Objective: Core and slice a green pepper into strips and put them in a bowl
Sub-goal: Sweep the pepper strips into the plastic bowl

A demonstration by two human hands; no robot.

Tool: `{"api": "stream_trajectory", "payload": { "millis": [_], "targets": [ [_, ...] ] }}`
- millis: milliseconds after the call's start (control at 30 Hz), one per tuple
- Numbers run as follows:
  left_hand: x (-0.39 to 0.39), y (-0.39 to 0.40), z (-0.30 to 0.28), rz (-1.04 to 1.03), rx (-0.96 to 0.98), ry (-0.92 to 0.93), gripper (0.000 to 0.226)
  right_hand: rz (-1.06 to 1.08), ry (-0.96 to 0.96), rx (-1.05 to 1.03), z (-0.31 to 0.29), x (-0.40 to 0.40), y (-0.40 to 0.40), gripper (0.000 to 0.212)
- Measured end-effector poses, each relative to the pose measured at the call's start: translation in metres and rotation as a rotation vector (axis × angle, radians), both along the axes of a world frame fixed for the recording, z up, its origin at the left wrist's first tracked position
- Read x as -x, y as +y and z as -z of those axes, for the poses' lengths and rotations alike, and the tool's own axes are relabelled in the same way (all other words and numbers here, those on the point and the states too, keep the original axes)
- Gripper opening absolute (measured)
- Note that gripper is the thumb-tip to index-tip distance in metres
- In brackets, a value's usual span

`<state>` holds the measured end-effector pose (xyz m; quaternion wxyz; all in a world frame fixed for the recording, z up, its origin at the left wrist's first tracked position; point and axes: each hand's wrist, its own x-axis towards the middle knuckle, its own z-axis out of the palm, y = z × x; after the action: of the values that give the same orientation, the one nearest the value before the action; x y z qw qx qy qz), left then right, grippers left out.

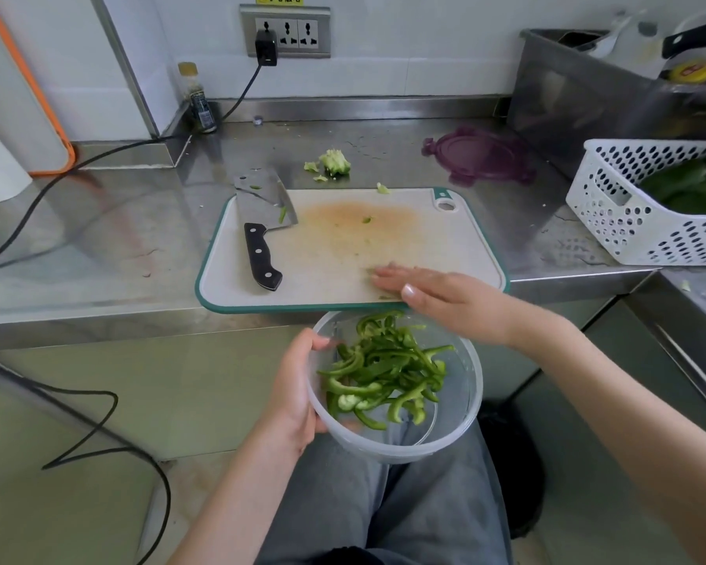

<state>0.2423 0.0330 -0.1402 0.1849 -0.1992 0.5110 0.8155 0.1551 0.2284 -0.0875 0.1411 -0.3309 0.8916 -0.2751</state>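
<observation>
Your left hand (298,385) grips the rim of a clear bowl (463,405), held just below the desk (98,246) edge and already full of green pepper strips (384,373), while your right hand (437,295) lies flat and open, fingers spread, on the near edge of the cutting board (343,254). To finish well, keep the rim tucked under the board's edge and sweep the last few scraps toward you. The cleaver (261,222) rests at the board's left, clear of your sweep; the pepper core (335,161), purple lid (479,154) and white basket (612,222) sit farther back.
</observation>
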Motion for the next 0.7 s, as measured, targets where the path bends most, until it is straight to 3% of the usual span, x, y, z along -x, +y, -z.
{"api": "stream_trajectory", "payload": {
  "millis": [100, 200, 300, 400, 467, 600, 700],
  "targets": [
    [0.001, 0.0, 0.001, -0.004, 0.007, 0.007, 0.025, -0.07, -0.073, 0.119, -0.002, -0.031, 0.006, 0.042],
    [0.001, 0.001, 0.001, 0.002, 0.023, 0.027, 0.023, -0.039, -0.328, 0.264, -0.005, -0.047, 0.009, 0.039],
    [0.001, 0.001, 0.001, -0.006, 0.01, 0.041, 0.023, 0.078, -0.287, 0.403, -0.008, -0.044, 0.006, 0.032],
    [0.001, 0.001, 0.002, -0.001, 0.0, 0.018, 0.028, 0.044, -0.108, 0.229, -0.012, -0.039, 0.0, 0.024],
    [0.001, 0.0, 0.002, 0.009, 0.006, 0.023, 0.027, -0.01, -0.114, 0.121, -0.009, -0.042, -0.002, 0.02],
    [0.001, -0.002, 0.004, 0.024, 0.001, 0.027, 0.032, 0.072, -0.009, 0.217, -0.002, -0.043, 0.001, 0.026],
    [0.001, -0.003, 0.006, 0.025, 0.034, 0.028, 0.047, -0.009, 0.013, -0.082, 0.0, -0.047, 0.0, 0.034]
  ]
}}
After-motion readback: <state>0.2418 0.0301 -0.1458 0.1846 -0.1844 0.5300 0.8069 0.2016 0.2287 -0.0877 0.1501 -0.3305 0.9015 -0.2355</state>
